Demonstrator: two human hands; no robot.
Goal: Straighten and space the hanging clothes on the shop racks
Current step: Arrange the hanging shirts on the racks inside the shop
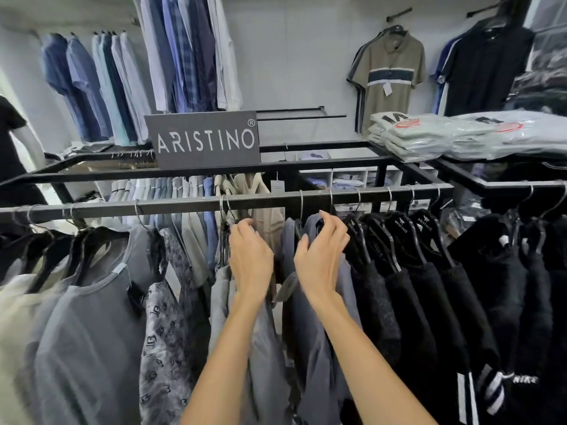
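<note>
A black rail (184,204) runs across the rack with clothes on black hangers. My left hand (250,256) curls its fingers over the top of a hanger carrying a grey shirt (264,348). Beside it, my right hand (322,253) hooks its fingers on the hanger of a slate-blue shirt (310,338). A narrow gap separates these two shirts. Left of them hang a patterned grey shirt (165,332) and grey tees (86,332). To the right, several black garments (429,286) hang close together.
An ARISTINO sign (204,138) stands on the rack's top frame. Folded packed shirts (445,133) lie on the upper shelf at right. Blue shirts (92,84) and polo shirts (389,78) hang on the back wall. A mannequin (15,139) stands at the left edge.
</note>
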